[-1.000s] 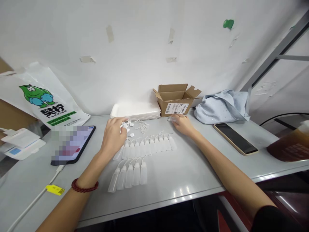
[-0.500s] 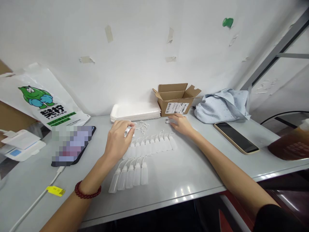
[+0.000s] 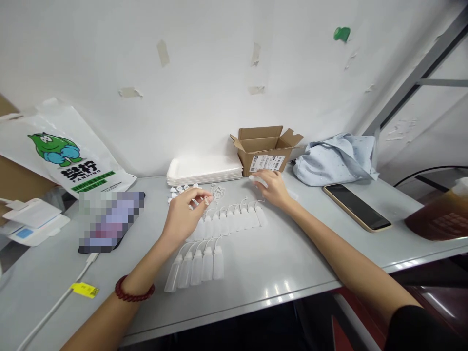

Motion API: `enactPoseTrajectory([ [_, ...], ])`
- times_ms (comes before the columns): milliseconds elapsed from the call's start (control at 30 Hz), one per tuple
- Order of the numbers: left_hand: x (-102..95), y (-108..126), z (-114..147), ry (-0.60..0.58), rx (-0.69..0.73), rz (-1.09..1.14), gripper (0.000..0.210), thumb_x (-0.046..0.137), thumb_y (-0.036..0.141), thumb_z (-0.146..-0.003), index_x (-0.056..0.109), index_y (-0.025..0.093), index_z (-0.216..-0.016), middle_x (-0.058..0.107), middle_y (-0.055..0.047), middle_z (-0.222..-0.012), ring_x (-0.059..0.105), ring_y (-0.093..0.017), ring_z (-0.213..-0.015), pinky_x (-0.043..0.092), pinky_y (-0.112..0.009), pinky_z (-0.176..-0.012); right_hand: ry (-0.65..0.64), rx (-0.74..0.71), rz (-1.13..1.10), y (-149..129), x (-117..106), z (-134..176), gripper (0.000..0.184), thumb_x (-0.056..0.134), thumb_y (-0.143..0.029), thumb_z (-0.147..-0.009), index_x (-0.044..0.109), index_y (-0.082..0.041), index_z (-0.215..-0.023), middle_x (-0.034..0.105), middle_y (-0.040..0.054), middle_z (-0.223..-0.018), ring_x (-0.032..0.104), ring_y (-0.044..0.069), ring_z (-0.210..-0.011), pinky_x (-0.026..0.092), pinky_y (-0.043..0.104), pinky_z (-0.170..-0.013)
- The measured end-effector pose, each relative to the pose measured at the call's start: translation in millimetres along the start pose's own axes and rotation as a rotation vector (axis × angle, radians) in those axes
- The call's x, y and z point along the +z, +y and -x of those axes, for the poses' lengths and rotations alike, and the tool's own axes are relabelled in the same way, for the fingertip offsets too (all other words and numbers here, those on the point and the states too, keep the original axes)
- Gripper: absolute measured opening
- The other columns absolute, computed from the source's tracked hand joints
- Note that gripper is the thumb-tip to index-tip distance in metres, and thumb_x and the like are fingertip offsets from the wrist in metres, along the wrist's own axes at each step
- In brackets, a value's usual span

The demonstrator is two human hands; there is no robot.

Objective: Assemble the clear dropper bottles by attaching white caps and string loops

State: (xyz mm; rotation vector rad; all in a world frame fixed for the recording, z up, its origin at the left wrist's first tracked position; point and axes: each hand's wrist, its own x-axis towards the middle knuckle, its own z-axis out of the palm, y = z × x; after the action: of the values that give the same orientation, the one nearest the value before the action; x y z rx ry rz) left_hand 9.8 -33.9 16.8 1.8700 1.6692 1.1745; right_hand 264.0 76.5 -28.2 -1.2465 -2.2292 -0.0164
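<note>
My left hand [image 3: 183,214] pinches a small white piece [image 3: 207,200] between its fingers, beside the white loops [image 3: 218,191]. My right hand [image 3: 273,188] has its fingers curled around a partly hidden translucent bottle [image 3: 260,181], above the counter [image 3: 278,253], near the cardboard box [image 3: 256,161].

A: Left arm [image 3: 150,261]?
B: A dark red bracelet [image 3: 134,296] of bead-like segments, ringing it near the wrist.
A: Right arm [image 3: 340,253]?
B: A black sleeve [image 3: 417,329], plain where visible, ending near the elbow; left hand [image 3: 183,212] and right hand [image 3: 273,188] bare.
</note>
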Motion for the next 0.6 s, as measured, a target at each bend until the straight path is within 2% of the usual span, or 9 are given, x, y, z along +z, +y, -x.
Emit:
enactPoseTrajectory([
  [67, 0.5, 0.7, -0.5, -0.022, -0.066, 0.085, 0.018, 0.061, 0.036, -0.078, 0.069, 0.020, -0.083, 0.067, -0.002, -0.079, 0.056, -0.016, -0.070, 0.046, -0.028, -0.064, 0.138, -0.067, -0.057, -10.2, -1.9, 2.4, 0.024, 0.046, -0.023, -0.091, 0.060, -0.019, -0.110, 0.066, 0.0115, -0.112, 0.055, 0.025, -0.111, 0.036, 0.042, -0.092],
  [133, 1.6, 2.7, -0.3, -0.041, -0.118, 0.190, 0.019, 0.064, 0.037, -0.076, 0.069, 0.019, -0.081, 0.068, -0.002, -0.078, 0.058, -0.017, -0.071, 0.046, -0.028, -0.064, 0.210, -0.160, -0.132, -24.4, -4.2, 7.5, 0.024, 0.045, -0.025, -0.092, 0.058, -0.019, -0.111, 0.066, 0.0120, -0.107, 0.057, 0.025, -0.106, 0.041, 0.041, -0.089],
  [233, 3.5, 7.6, 1.2, -0.058, -0.175, 0.342, 0.018, 0.068, 0.036, -0.073, 0.067, 0.019, -0.076, 0.069, -0.003, -0.080, 0.060, -0.017, -0.074, 0.048, -0.028, -0.066, 0.211, -0.304, -0.202, -50.3, -8.8, 18.9, 0.026, 0.045, -0.026, -0.093, 0.055, -0.018, -0.115, 0.064, 0.0133, -0.106, 0.060, 0.023, -0.099, 0.047, 0.037, -0.083],
  [367, 5.0, 13.8, 5.2, -0.103, -0.194, 0.425, 0.016, 0.069, 0.034, -0.074, 0.068, 0.019, -0.077, 0.066, 0.000, -0.074, 0.058, -0.014, -0.068, 0.047, -0.026, -0.065, 0.250, -0.505, -0.171, -79.6, -17.5, 31.7, 0.026, 0.047, -0.021, -0.092, 0.053, -0.013, -0.116, 0.065, 0.0145, -0.099, 0.062, 0.022, -0.089, 0.050, 0.034, -0.074],
  [467, 5.6, 16.6, 8.8, -0.130, -0.161, 0.461, 0.014, 0.068, 0.033, -0.076, 0.067, 0.019, -0.078, 0.063, 0.001, -0.072, 0.056, -0.012, -0.066, 0.046, -0.024, -0.064, 0.314, -0.559, -0.158, -90.6, -24.0, 35.0, 0.023, 0.051, -0.017, -0.090, 0.054, -0.010, -0.112, 0.066, 0.0146, -0.095, 0.061, 0.021, -0.086, 0.051, 0.031, -0.072],
  [600, 5.9, 20.4, 11.9, -0.125, -0.151, 0.510, 0.013, 0.068, 0.032, -0.077, 0.066, 0.019, -0.076, 0.062, 0.001, -0.070, 0.055, -0.011, -0.065, 0.045, -0.024, -0.062, 0.342, -0.561, -0.130, -93.7, -28.9, 35.3, 0.021, 0.052, -0.017, -0.089, 0.056, -0.010, -0.109, 0.067, 0.0136, -0.092, 0.061, 0.020, -0.082, 0.050, 0.031, -0.070],
])
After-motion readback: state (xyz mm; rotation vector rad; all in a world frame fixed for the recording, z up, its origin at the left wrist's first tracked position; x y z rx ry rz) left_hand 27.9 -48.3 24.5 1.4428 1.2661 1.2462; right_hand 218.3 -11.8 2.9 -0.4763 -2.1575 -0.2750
